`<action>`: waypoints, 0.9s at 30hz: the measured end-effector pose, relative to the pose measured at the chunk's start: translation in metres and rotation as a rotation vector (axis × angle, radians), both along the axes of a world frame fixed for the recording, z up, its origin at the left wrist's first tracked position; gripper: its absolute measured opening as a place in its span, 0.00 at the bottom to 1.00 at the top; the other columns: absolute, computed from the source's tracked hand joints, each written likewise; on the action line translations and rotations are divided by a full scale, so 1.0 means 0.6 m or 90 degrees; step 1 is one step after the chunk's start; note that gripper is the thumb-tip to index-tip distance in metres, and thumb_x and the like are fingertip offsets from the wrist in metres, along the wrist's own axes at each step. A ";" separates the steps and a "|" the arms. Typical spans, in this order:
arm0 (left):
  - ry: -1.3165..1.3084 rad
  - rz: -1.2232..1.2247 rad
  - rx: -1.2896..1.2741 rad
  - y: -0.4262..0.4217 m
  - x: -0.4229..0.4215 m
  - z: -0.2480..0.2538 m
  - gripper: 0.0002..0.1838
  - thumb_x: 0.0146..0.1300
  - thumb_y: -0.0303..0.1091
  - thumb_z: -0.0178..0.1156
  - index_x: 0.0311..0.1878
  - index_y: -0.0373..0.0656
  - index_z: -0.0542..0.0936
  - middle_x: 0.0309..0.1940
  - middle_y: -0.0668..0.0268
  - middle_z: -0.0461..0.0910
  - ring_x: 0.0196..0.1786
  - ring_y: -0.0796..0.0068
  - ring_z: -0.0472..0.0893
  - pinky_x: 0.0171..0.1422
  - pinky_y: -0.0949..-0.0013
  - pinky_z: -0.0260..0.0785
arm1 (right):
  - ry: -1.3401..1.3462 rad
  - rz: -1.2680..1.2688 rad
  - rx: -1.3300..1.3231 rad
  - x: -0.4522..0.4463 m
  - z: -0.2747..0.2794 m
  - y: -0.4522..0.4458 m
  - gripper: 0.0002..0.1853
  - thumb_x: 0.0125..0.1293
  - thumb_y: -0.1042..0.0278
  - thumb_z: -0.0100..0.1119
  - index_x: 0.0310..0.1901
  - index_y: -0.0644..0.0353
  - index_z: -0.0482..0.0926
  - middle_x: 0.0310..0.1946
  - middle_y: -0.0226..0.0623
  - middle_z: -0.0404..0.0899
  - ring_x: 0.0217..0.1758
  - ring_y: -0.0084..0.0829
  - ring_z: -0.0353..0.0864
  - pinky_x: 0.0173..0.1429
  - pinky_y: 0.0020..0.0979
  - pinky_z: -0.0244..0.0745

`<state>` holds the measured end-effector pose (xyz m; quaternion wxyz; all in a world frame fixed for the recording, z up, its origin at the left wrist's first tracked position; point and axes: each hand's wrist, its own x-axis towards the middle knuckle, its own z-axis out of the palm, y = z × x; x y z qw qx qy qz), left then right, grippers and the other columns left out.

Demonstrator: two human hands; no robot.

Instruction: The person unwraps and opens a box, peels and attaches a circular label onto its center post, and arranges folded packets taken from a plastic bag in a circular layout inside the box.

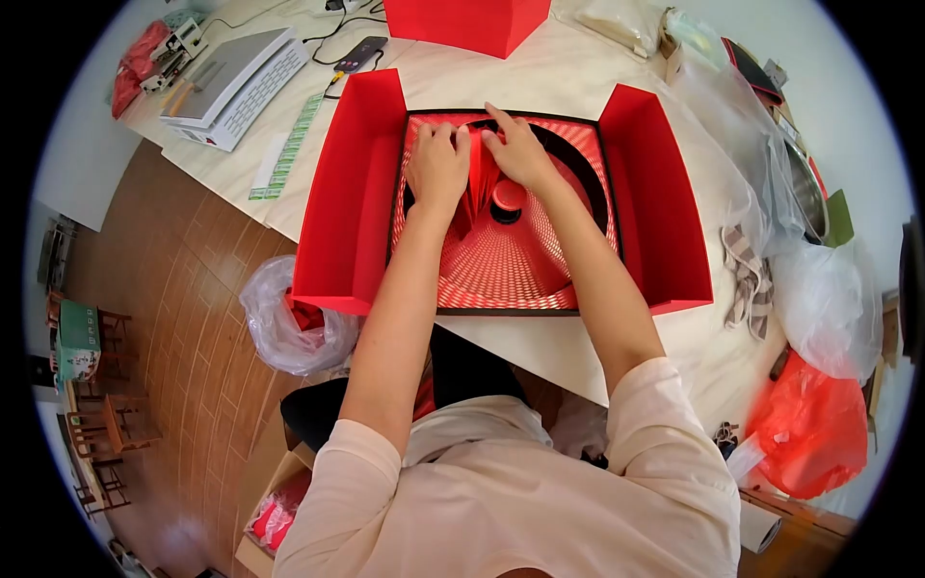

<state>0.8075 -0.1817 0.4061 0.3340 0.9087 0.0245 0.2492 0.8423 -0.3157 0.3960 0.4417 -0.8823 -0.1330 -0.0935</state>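
An open red box (361, 183) with two raised side flaps stands on the table. Inside lies a red patterned panel (511, 265) with a black ring and, near its middle, a round red-topped knob (509, 197). My left hand (438, 169) is at the upper left of the panel, its fingers bent over the edge of a folded red piece (474, 183). Just to the right, my right hand (517, 152) touches the top of that piece, with its index finger stretched up and its thumb towards the left hand. The fingertips partly hide the contact.
Another red box (467, 21) stands at the table's far edge. A phone (361, 54), cables and a silver device (231, 82) are at the back left. Plastic bags (829, 299) and a striped cloth (747, 279) lie at the right. A bag (294, 323) hangs at the left front.
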 end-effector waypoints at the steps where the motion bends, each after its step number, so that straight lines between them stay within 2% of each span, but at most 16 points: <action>1: 0.010 0.015 0.053 0.003 0.001 -0.008 0.15 0.65 0.44 0.52 0.40 0.43 0.78 0.40 0.58 0.74 0.42 0.54 0.78 0.43 0.53 0.71 | -0.001 0.003 -0.046 -0.005 0.006 0.002 0.25 0.64 0.59 0.54 0.63 0.51 0.68 0.53 0.59 0.69 0.51 0.52 0.75 0.55 0.42 0.72; 2: 0.021 0.029 0.107 0.005 0.002 -0.014 0.13 0.66 0.42 0.51 0.40 0.43 0.78 0.39 0.58 0.74 0.41 0.55 0.78 0.42 0.53 0.71 | -0.002 0.004 -0.046 -0.004 0.003 0.003 0.25 0.64 0.59 0.54 0.63 0.51 0.68 0.53 0.59 0.69 0.51 0.52 0.75 0.55 0.42 0.72; 4: 0.024 0.035 0.089 0.005 0.000 -0.011 0.12 0.66 0.42 0.51 0.42 0.45 0.77 0.42 0.59 0.74 0.44 0.55 0.78 0.44 0.53 0.71 | -0.129 0.050 -0.133 -0.006 -0.006 0.007 0.26 0.64 0.60 0.53 0.64 0.49 0.67 0.52 0.58 0.68 0.51 0.52 0.75 0.55 0.42 0.73; 6: 0.028 0.041 0.068 0.006 0.000 -0.005 0.11 0.66 0.42 0.51 0.44 0.47 0.77 0.45 0.60 0.74 0.46 0.56 0.77 0.45 0.53 0.71 | -0.149 0.063 -0.158 -0.006 -0.008 0.010 0.28 0.62 0.61 0.56 0.65 0.52 0.64 0.53 0.57 0.67 0.51 0.53 0.74 0.54 0.43 0.73; 8: -0.023 0.083 0.049 0.008 -0.002 0.005 0.08 0.64 0.38 0.54 0.43 0.49 0.77 0.47 0.63 0.73 0.48 0.57 0.77 0.45 0.54 0.71 | -0.215 0.013 -0.102 -0.009 -0.006 0.016 0.29 0.60 0.62 0.59 0.62 0.59 0.64 0.53 0.57 0.67 0.51 0.53 0.75 0.52 0.44 0.74; 12: -0.026 0.087 0.050 0.014 -0.055 0.032 0.19 0.62 0.37 0.58 0.55 0.44 0.71 0.52 0.56 0.69 0.52 0.53 0.74 0.52 0.55 0.70 | -0.177 -0.039 -0.078 -0.011 0.012 0.009 0.28 0.61 0.61 0.61 0.59 0.65 0.65 0.52 0.55 0.68 0.51 0.51 0.75 0.54 0.40 0.73; 13: 0.008 0.047 0.070 0.023 -0.082 0.041 0.27 0.60 0.40 0.60 0.60 0.41 0.66 0.53 0.53 0.69 0.53 0.50 0.74 0.50 0.54 0.72 | -0.158 -0.052 -0.062 -0.004 0.012 0.006 0.28 0.60 0.61 0.61 0.58 0.64 0.66 0.51 0.54 0.69 0.49 0.51 0.76 0.52 0.41 0.73; 14: 0.009 0.045 0.073 0.023 -0.113 0.054 0.27 0.60 0.40 0.60 0.60 0.41 0.66 0.53 0.53 0.69 0.53 0.50 0.74 0.50 0.54 0.72 | -0.136 -0.064 -0.045 0.002 0.009 0.005 0.27 0.60 0.60 0.62 0.57 0.63 0.66 0.50 0.53 0.70 0.46 0.51 0.77 0.50 0.41 0.74; 16: 0.147 -0.012 0.056 0.030 -0.167 0.071 0.33 0.57 0.42 0.63 0.62 0.38 0.63 0.54 0.49 0.68 0.55 0.49 0.73 0.53 0.52 0.71 | -0.204 -0.150 -0.098 0.005 0.008 0.000 0.25 0.59 0.60 0.62 0.55 0.63 0.69 0.45 0.52 0.74 0.40 0.48 0.79 0.48 0.40 0.74; 18: 0.142 -0.099 0.082 0.030 -0.182 0.049 0.41 0.54 0.41 0.67 0.65 0.33 0.59 0.56 0.46 0.67 0.57 0.47 0.72 0.56 0.53 0.69 | -0.042 -0.111 -0.055 0.002 0.026 -0.007 0.24 0.57 0.63 0.63 0.52 0.66 0.69 0.47 0.55 0.75 0.49 0.54 0.76 0.52 0.45 0.73; 19: 0.150 -0.163 0.045 0.030 -0.174 0.038 0.43 0.51 0.36 0.69 0.67 0.31 0.56 0.57 0.45 0.67 0.58 0.47 0.71 0.60 0.55 0.67 | 0.022 -0.096 -0.064 -0.006 0.039 -0.006 0.25 0.56 0.62 0.64 0.51 0.66 0.70 0.45 0.54 0.77 0.51 0.51 0.76 0.54 0.44 0.72; 20: 0.167 -0.179 0.051 0.024 -0.165 0.031 0.44 0.50 0.33 0.69 0.67 0.30 0.56 0.57 0.43 0.67 0.59 0.47 0.70 0.62 0.57 0.66 | 0.017 -0.090 -0.064 -0.007 0.037 -0.003 0.25 0.56 0.62 0.64 0.51 0.66 0.70 0.45 0.54 0.77 0.51 0.51 0.76 0.54 0.44 0.72; 22: 0.125 -0.179 0.055 0.007 -0.144 0.020 0.44 0.49 0.32 0.70 0.67 0.33 0.58 0.58 0.46 0.68 0.57 0.52 0.73 0.62 0.60 0.66 | -0.026 -0.072 -0.119 -0.004 0.017 -0.003 0.25 0.57 0.60 0.64 0.53 0.64 0.71 0.35 0.47 0.80 0.40 0.44 0.81 0.47 0.37 0.74; 24: 0.152 -0.193 0.010 -0.006 -0.122 0.013 0.44 0.50 0.32 0.69 0.68 0.33 0.57 0.59 0.44 0.66 0.59 0.51 0.71 0.63 0.60 0.64 | -0.063 -0.067 -0.131 -0.002 0.013 -0.005 0.25 0.57 0.59 0.64 0.53 0.64 0.72 0.35 0.47 0.80 0.40 0.43 0.81 0.46 0.37 0.74; 26: 0.187 -0.203 -0.038 -0.016 -0.123 0.001 0.44 0.51 0.33 0.68 0.68 0.32 0.56 0.61 0.42 0.64 0.62 0.49 0.69 0.65 0.59 0.63 | -0.018 -0.075 -0.110 -0.009 0.018 -0.004 0.24 0.56 0.62 0.65 0.52 0.63 0.70 0.45 0.51 0.78 0.49 0.50 0.77 0.54 0.42 0.72; 27: 0.172 -0.205 -0.036 -0.020 -0.129 0.001 0.45 0.52 0.33 0.68 0.69 0.32 0.53 0.63 0.40 0.60 0.65 0.48 0.65 0.67 0.59 0.61 | -0.013 -0.081 -0.145 -0.011 0.021 -0.002 0.24 0.58 0.60 0.63 0.52 0.62 0.70 0.45 0.49 0.78 0.48 0.49 0.78 0.51 0.44 0.73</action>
